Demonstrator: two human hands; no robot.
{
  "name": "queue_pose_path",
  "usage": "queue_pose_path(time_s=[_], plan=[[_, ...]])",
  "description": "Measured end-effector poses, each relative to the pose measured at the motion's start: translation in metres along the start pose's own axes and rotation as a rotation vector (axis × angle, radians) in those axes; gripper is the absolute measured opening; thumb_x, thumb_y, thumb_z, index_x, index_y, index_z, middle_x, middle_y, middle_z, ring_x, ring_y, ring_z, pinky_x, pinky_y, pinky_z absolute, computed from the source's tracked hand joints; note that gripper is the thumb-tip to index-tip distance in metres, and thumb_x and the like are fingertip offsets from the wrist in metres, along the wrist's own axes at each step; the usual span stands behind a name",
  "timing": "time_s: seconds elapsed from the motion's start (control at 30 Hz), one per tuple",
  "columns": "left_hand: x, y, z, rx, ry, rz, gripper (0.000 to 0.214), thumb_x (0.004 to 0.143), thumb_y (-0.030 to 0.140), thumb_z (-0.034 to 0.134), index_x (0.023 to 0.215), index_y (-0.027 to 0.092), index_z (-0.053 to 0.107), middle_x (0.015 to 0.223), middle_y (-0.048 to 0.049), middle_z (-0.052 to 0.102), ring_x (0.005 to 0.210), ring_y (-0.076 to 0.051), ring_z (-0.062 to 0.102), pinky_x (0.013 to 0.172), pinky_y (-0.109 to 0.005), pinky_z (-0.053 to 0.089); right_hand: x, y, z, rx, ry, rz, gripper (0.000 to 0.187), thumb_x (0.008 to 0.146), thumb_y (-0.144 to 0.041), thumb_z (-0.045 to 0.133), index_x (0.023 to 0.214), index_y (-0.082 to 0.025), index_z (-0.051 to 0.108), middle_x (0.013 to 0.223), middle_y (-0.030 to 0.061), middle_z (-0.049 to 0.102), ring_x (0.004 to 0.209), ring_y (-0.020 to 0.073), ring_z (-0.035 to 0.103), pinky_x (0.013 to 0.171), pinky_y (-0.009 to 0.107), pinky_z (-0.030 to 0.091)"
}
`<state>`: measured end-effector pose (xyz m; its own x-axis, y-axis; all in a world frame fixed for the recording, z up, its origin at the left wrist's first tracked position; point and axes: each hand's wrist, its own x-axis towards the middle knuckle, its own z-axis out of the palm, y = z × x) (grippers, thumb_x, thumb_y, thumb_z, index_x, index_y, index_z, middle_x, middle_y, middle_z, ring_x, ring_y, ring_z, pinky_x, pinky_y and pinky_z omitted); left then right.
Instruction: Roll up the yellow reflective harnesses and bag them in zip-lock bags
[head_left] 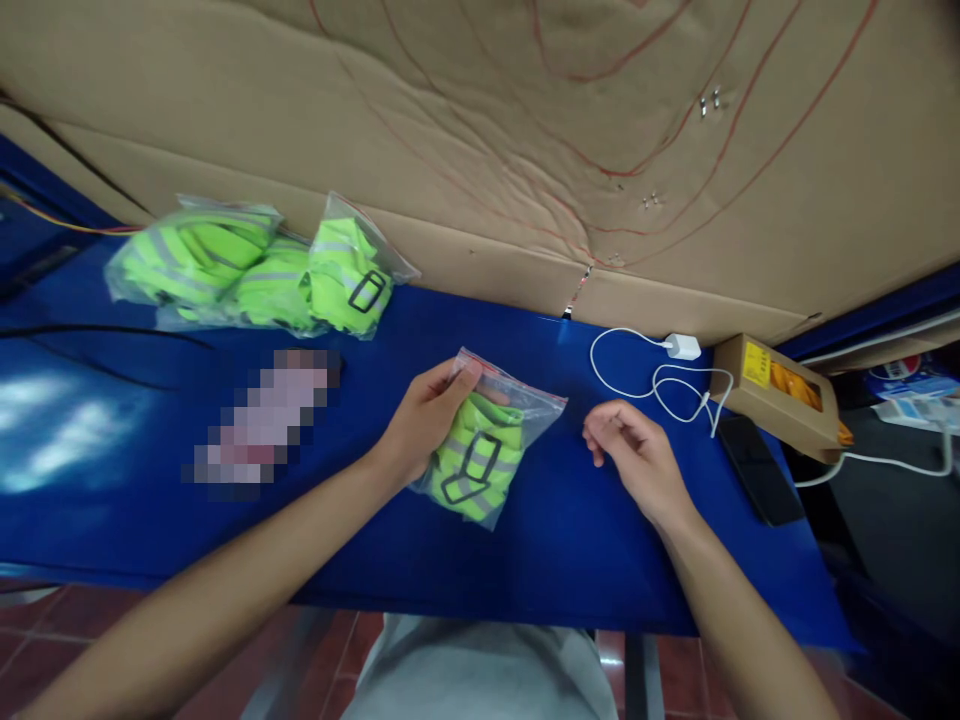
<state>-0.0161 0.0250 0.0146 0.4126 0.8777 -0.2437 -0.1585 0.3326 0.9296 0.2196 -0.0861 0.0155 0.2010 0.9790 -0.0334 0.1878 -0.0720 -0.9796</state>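
Observation:
A clear zip bag with a red seal line sits in my left hand. My left thumb presses the bag's upper left corner, with the fingers behind it. Folded inside is a neon yellow-green reflective strap garment, with grey bands and black buckles on its front. To the right of the bag, apart from it, my right hand hovers over the blue table. Its fingers are loosely bent, and nothing shows in them.
Several bagged neon garments lie at the back left of the blue table. A blurred-out object lies nearer. On the right are a white charger with cable, a black phone and a cardboard box. A cardboard-covered wall stands behind.

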Motion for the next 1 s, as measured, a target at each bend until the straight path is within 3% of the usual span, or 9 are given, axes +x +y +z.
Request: queue_pose_path(time_s=[0.07, 0.13, 0.4, 0.57, 0.73, 0.87, 1.0], plan=[[-0.004, -0.002, 0.004, 0.010, -0.052, -0.020, 0.037, 0.091, 0.056, 0.071, 0.092, 0.019, 0.073, 0.081, -0.0032, 0.080, 0.061, -0.016, 0.071, 0.061, -0.026, 0.059, 0.000, 0.002, 0.004, 0.003, -0.050, 0.027, 0.022, 0.092, -0.043, 0.074, 0.098, -0.023, 0.071, 0.082, -0.0003, 0.065, 0.068, 0.0127, 0.059, 0.059, 0.026, 0.047], [-0.007, -0.004, 0.007, 0.023, -0.081, -0.029, 0.037, 0.092, 0.055, 0.071, 0.091, 0.018, 0.073, 0.080, -0.0040, 0.080, 0.061, -0.015, 0.071, 0.061, -0.024, 0.059, 0.000, 0.006, 0.009, 0.003, -0.077, 0.021, 0.022, 0.093, -0.043, 0.074, 0.095, -0.022, 0.071, 0.078, -0.0009, 0.064, 0.067, 0.0122, 0.057, 0.060, 0.026, 0.046], [-0.012, -0.011, 0.011, 0.033, -0.032, -0.003, 0.038, 0.096, 0.057, 0.065, 0.098, 0.020, 0.074, 0.079, -0.0033, 0.079, 0.059, -0.015, 0.070, 0.060, -0.025, 0.059, -0.003, 0.011, 0.014, 0.023, -0.016, -0.004, 0.027, 0.091, -0.042, 0.076, 0.080, -0.020, 0.066, 0.069, -0.0026, 0.060, 0.061, 0.0099, 0.051, 0.058, 0.025, 0.040], [-0.013, -0.010, 0.012, 0.031, -0.034, -0.004, 0.039, 0.095, 0.058, 0.064, 0.095, 0.020, 0.074, 0.081, -0.0033, 0.079, 0.061, -0.015, 0.070, 0.060, -0.024, 0.058, -0.002, 0.007, 0.013, 0.024, -0.077, 0.029, 0.025, 0.090, -0.043, 0.076, 0.085, -0.020, 0.069, 0.069, -0.0018, 0.063, 0.061, 0.0114, 0.055, 0.058, 0.025, 0.042], [-0.013, -0.009, 0.012, 0.031, -0.025, -0.003, 0.040, 0.095, 0.059, 0.064, 0.094, 0.020, 0.073, 0.080, -0.0027, 0.079, 0.063, -0.016, 0.071, 0.062, -0.026, 0.059, 0.001, 0.003, 0.012, 0.052, -0.052, 0.087, 0.028, 0.087, -0.046, 0.077, 0.083, -0.020, 0.068, 0.066, -0.0020, 0.062, 0.058, 0.0114, 0.053, 0.055, 0.025, 0.041], [-0.013, -0.010, 0.012, 0.042, -0.046, -0.007, 0.039, 0.096, 0.058, 0.063, 0.098, 0.021, 0.072, 0.080, -0.0025, 0.079, 0.065, -0.018, 0.072, 0.064, -0.028, 0.060, 0.000, 0.000, 0.013, -0.008, -0.027, 0.051, 0.029, 0.086, -0.045, 0.076, 0.077, -0.021, 0.064, 0.062, -0.0038, 0.056, 0.054, 0.0102, 0.047, 0.052, 0.025, 0.037], [-0.014, -0.010, 0.012, 0.069, -0.064, 0.020, 0.039, 0.097, 0.058, 0.061, 0.097, 0.020, 0.072, 0.082, -0.0032, 0.079, 0.068, -0.018, 0.073, 0.064, -0.027, 0.059, -0.002, 0.000, 0.014, -0.032, -0.033, 0.016, 0.025, 0.088, -0.044, 0.073, 0.081, -0.021, 0.064, 0.065, -0.0032, 0.056, 0.057, 0.0112, 0.050, 0.054, 0.025, 0.039]])
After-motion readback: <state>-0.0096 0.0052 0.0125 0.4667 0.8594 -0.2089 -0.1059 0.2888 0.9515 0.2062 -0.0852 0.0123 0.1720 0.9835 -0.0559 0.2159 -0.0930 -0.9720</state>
